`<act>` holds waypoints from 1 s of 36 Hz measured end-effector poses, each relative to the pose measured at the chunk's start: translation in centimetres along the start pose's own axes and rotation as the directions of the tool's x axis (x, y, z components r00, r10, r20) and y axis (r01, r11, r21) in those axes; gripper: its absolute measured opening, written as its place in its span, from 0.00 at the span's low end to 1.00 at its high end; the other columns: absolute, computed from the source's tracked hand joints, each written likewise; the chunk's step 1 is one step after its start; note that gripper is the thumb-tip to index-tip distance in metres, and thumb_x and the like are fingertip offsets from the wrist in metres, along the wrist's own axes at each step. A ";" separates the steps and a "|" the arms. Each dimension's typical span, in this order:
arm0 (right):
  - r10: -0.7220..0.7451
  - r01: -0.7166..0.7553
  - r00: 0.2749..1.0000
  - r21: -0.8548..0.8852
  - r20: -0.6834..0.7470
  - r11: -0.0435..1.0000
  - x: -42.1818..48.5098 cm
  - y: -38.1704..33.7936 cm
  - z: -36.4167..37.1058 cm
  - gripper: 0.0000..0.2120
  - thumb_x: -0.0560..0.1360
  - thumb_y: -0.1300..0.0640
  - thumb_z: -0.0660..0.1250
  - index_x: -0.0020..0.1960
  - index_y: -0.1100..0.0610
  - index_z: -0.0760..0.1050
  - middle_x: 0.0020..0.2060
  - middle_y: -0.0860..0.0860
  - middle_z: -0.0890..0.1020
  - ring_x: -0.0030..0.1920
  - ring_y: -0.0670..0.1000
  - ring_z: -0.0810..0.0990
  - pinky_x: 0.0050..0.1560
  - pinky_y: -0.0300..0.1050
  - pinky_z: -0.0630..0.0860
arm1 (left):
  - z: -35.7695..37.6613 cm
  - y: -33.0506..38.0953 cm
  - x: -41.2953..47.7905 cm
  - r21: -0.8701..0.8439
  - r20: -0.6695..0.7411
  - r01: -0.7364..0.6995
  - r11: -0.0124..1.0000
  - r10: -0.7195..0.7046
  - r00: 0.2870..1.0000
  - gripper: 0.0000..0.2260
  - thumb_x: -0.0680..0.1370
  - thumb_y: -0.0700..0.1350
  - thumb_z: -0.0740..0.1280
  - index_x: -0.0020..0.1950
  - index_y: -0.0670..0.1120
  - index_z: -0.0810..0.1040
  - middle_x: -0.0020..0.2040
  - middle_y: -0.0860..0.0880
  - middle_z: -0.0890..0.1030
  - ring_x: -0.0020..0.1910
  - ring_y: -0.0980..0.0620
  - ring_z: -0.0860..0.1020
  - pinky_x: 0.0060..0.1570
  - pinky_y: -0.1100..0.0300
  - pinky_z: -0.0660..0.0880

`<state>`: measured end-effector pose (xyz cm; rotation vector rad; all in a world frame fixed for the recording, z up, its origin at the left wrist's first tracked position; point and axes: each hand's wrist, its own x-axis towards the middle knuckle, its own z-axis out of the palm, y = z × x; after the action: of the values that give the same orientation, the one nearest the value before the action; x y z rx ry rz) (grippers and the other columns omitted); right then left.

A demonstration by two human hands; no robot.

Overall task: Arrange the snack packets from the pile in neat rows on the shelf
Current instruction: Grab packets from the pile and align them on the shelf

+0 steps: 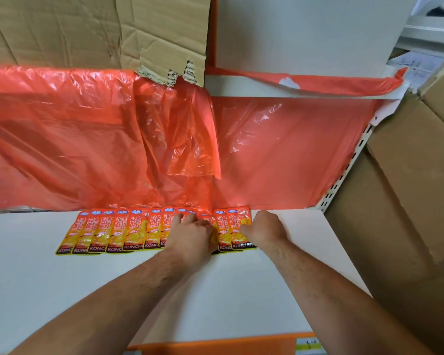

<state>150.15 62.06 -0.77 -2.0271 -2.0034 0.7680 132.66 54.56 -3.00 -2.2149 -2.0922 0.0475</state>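
A single row of snack packets (pixel 128 231) lies flat along the far edge of the white shelf (pixel 62 290), right up against the red plastic sheet (pixel 87 137) hanging behind it. The packets are orange and yellow with a dark band at the near end, and each overlaps its neighbour a little. The row runs from left of centre to just right of centre.

The person's left hand (pixel 190 234) lies on the packets towards the right part of the row, fingers stretched out and spread, pressing down on them and gripping nothing. The right hand (pixel 265 228) sits at the right end of the row with its fingers curled under and the thumb against the rightmost packet (pixel 237 226). From here I cannot tell whether it actually pinches that packet or only touches it.

Both forearms reach in from the near side across the bare shelf. A torn sheet of cardboard (pixel 62 29) stands above the plastic at far left, and brown cardboard boxes (pixel 408 201) are stacked to the right beyond the perforated upright (pixel 344 175). An orange strip (pixel 215 345) runs along the shelf's near edge
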 end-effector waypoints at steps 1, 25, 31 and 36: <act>-0.002 0.002 1.000 -0.014 -0.006 1.000 -0.1 0.0 -0.1 0.16 0.72 0.48 0.71 0.36 0.52 0.66 0.41 0.50 0.78 0.43 0.54 0.79 0.39 0.42 0.72 | 0.0 0.0 0.1 0.003 0.006 0.003 1.000 -0.003 1.000 0.16 0.76 0.60 0.58 0.54 0.53 0.78 0.55 0.57 0.80 0.58 0.49 0.71 0.62 0.47 0.61; -0.614 0.549 0.789 -0.425 -0.021 0.719 -3.3 -0.4 1.6 0.30 0.74 0.38 0.59 0.73 0.48 0.67 0.70 0.50 0.69 0.70 0.55 0.65 0.70 0.53 0.64 | -3.2 -0.7 -4.8 -0.077 0.107 0.279 0.957 -0.270 0.957 0.34 0.75 0.63 0.46 0.80 0.55 0.50 0.80 0.50 0.54 0.79 0.46 0.51 0.75 0.39 0.46; -0.619 0.623 0.772 -0.366 0.145 0.691 -5.8 -2.7 3.5 0.34 0.76 0.35 0.59 0.78 0.46 0.57 0.78 0.50 0.58 0.77 0.55 0.54 0.76 0.56 0.54 | -2.7 -3.1 -9.0 -0.055 0.145 0.368 0.928 -0.358 0.923 0.33 0.77 0.66 0.44 0.80 0.55 0.48 0.81 0.50 0.51 0.79 0.46 0.49 0.75 0.39 0.47; -0.663 0.685 0.723 -0.324 0.194 0.653 -8.6 -6.3 5.1 0.34 0.76 0.35 0.59 0.78 0.46 0.58 0.79 0.49 0.57 0.77 0.55 0.54 0.75 0.56 0.54 | -3.0 -5.9 -12.9 -0.041 0.110 0.442 0.896 -0.435 0.894 0.30 0.80 0.65 0.46 0.80 0.55 0.50 0.80 0.50 0.53 0.79 0.47 0.51 0.75 0.43 0.51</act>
<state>142.60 53.00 -0.14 -1.1735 -2.8302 0.2818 126.26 41.87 0.00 -1.7440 -2.6317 0.0564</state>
